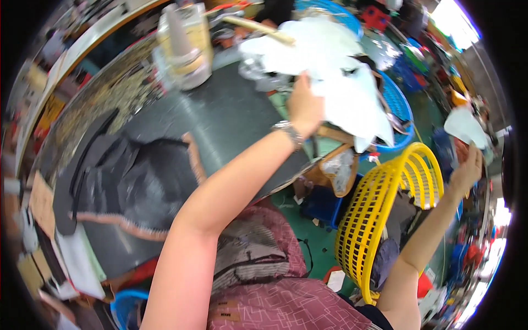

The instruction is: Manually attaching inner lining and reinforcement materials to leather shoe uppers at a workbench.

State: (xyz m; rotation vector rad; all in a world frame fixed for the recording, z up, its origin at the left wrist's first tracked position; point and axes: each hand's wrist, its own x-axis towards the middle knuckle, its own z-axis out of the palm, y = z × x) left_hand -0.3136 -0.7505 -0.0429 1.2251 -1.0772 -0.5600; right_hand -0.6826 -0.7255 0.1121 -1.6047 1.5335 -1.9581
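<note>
My left hand point(306, 105) reaches across the worktable onto a pile of pale white cut sheets point(352, 82). Its fingers are smeared by motion, so whether they grip a sheet is unclear. Off to the far right, my right hand point(466, 169) is closed on the lower edge of a small white sheet piece point(465, 127). A black upper piece with a tan serrated edge point(137, 176) lies on the dark tabletop point(220, 110), left of my left forearm.
A container with a grey cone-shaped top point(184, 49) stands at the table's back. Beside the table are a yellow basket point(366, 225) holding dark pieces and a blue basket point(399, 104) partly under the white sheets. A pale stick point(258, 29) lies across the pile.
</note>
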